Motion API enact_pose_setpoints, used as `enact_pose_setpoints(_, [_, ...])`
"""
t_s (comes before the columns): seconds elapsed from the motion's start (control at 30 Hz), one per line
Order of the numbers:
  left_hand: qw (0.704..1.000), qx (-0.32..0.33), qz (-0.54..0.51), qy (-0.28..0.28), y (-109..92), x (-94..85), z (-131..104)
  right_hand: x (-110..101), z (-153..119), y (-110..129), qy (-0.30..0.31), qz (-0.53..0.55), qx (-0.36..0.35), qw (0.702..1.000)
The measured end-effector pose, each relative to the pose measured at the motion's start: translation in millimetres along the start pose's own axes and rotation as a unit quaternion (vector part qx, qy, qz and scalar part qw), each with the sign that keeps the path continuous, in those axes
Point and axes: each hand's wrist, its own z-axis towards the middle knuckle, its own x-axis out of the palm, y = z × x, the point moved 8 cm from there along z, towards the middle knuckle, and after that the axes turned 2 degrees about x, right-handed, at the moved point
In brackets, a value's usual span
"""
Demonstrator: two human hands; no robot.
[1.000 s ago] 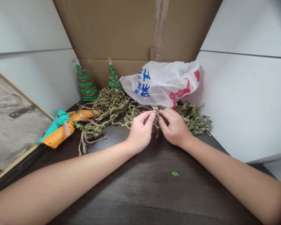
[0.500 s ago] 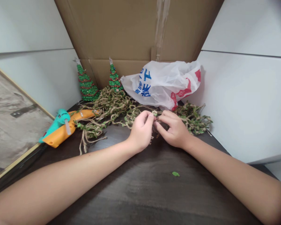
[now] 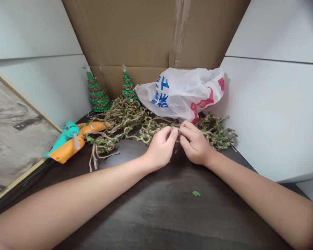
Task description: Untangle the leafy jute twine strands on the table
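Observation:
My left hand (image 3: pixel 161 147) is closed, thumb and forefinger pinched on a leafy twine garland. My right hand (image 3: pixel 195 144) faces it, fingers curled and pinching the same garland just to the right. Most of the held stretch is hidden behind my fingers. Behind my hands lies a tangled heap of brown twine with green leaves (image 3: pixel 127 116), whose loose ends hang toward the left front. More of this leafy twine (image 3: pixel 216 132) is piled beyond my right hand.
A white plastic bag (image 3: pixel 182 93) rests behind the twine. Two small green Christmas trees, one at the left (image 3: pixel 97 92), stand at the back. A teal glue gun (image 3: pixel 64 137) lies on an orange tool (image 3: pixel 65 151). One loose leaf (image 3: pixel 196 193) is on the dark table (image 3: pixel 156 218).
My left hand has shifted slightly right, closer to my right hand. The small loop of twine that showed above my left thumb is now mostly hidden.

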Motion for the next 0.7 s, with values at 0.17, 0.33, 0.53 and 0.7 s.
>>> enact_pose_setpoints(0.17, [1.000, 0.008, 0.014, 0.021, -0.7, 3.3, -0.3, -2.3, 0.4, -0.3, -0.011, 0.014, -0.002, 1.000])
enact_pose_setpoints(0.33, [0.999, 0.005, 0.048, 0.022, 1.9, 3.5, 0.3, -10.6, -0.5, 1.8, -0.045, 0.041, -0.004, 0.998])
enact_pose_setpoints(0.53, [0.998, -0.008, 0.048, 0.032, 4.0, 5.0, -0.8, -21.5, -3.8, 0.3, -0.109, 0.028, 0.002, 0.994])
enact_pose_setpoints(0.7, [0.999, 0.018, 0.025, -0.016, -3.3, -2.9, 0.2, -14.4, -1.3, -0.1, -0.072, 0.026, 0.006, 0.997])
